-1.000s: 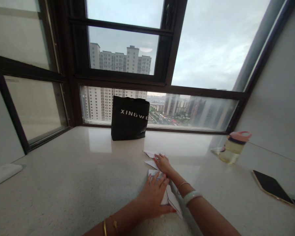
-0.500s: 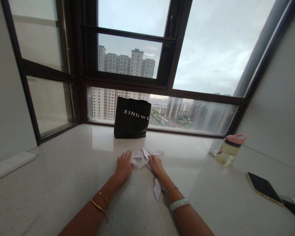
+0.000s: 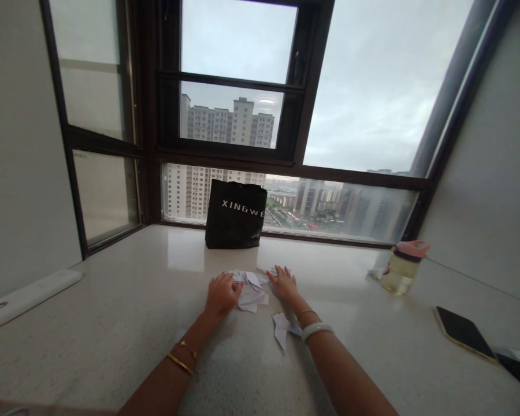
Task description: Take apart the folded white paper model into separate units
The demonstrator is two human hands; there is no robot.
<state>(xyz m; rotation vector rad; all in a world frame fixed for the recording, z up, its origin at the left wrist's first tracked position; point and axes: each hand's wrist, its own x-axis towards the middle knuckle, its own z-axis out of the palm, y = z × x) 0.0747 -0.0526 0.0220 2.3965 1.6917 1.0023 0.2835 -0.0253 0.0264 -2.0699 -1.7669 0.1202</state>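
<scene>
Hands flank paper pile: left hand fingers seemingly curled on scraps, right hand spread flat; counter open around.

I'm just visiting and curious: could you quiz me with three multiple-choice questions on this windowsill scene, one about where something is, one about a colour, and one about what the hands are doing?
1. Where does the black bag stand?
A. against the window, beyond the hands
B. beside the phone
C. on the floor

2. What colour is the lid of the water bottle?
A. green
B. pink
C. black

3. What are the hands doing?
A. holding the phone
B. lifting the bottle
C. resting on folded paper pieces

Answers:
1 A, the bag sits by the glass past the paper pieces.
2 B, the cap is pink.
3 C, the left hand and right hand flank and touch the pile; the phone lies untouched.
</scene>
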